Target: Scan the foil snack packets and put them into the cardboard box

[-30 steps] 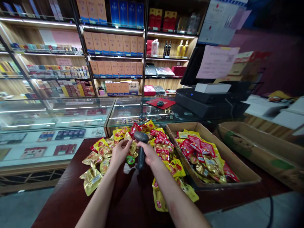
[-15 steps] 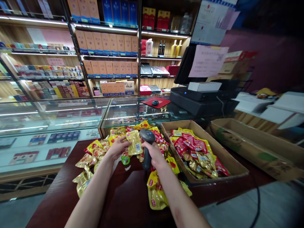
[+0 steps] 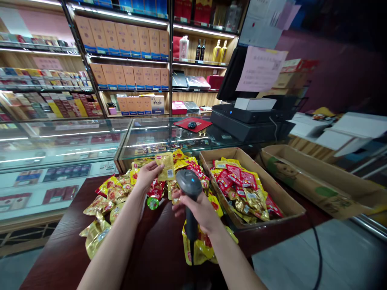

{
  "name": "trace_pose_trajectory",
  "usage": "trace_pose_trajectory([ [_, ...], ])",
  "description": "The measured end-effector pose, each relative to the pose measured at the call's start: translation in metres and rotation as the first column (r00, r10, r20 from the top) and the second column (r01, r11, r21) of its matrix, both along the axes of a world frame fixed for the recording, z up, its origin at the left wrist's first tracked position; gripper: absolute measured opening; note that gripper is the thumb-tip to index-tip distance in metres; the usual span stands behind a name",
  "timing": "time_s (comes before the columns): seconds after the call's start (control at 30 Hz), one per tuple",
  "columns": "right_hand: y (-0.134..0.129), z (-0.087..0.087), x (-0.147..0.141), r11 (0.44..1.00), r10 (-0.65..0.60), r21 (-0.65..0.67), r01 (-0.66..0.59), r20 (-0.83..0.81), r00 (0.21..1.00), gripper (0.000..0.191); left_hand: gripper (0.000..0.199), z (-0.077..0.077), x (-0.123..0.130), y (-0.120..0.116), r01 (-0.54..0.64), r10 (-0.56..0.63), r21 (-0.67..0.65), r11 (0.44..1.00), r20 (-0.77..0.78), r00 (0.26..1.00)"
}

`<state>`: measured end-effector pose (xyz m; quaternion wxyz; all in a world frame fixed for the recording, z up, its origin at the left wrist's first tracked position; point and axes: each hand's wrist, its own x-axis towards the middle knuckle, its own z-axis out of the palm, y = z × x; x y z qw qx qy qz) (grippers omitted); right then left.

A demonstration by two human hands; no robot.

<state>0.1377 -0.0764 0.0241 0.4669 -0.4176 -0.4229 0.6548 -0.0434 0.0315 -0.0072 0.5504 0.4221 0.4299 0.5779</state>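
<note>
My left hand (image 3: pixel 148 175) pinches a yellow snack packet (image 3: pixel 165 166) by its left edge, its barcode facing me. To the right, my right hand (image 3: pixel 196 207) grips a black handheld scanner (image 3: pixel 189 186) by the handle, its head just right of and below the packet. Loose yellow, gold and red packets (image 3: pixel 113 193) lie around both hands on the dark red tabletop (image 3: pixel 154 241). A green round item (image 3: pixel 152 203) sits below my left hand. More yellow packets (image 3: pixel 201 251) lie beneath the scanner handle.
An open cardboard box (image 3: pixel 290 205) holding red and gold packets stands to the right, with another long carton (image 3: pixel 326 189) beyond it. Behind are a glass display counter (image 3: pixel 75 151), a red mat with a mouse (image 3: pixel 192 125), and a black register (image 3: pixel 248 123). A cable (image 3: pixel 319 249) hangs at right.
The scanner and my right hand have come closer to me, apart from the packet. My left hand holds the packet slightly farther left and higher. The camera view has shifted.
</note>
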Motion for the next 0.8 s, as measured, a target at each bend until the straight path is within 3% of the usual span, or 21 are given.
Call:
trace_pose_trajectory([
  [0.1, -0.019, -0.012, -0.005, 0.997, 0.069, -0.037, -0.065, 0.132, 0.989, 0.021, 0.049, -0.001, 0.006, -0.001, -0.017, 0.018, 0.014, 1.000, -0.001, 1.000],
  [0.23, -0.030, -0.025, -0.009, 0.999, 0.046, -0.031, -0.040, 0.221, 0.974, 0.020, 0.050, -0.003, 0.013, -0.003, 0.036, -0.036, 0.016, 0.999, 0.012, 0.999],
  [0.8, -0.034, -0.013, -0.007, 0.999, 0.037, -0.002, -0.037, 0.250, 0.968, 0.022, 0.047, -0.010, 0.013, 0.004, -0.097, 0.096, 0.009, 0.995, 0.037, 0.995],
])
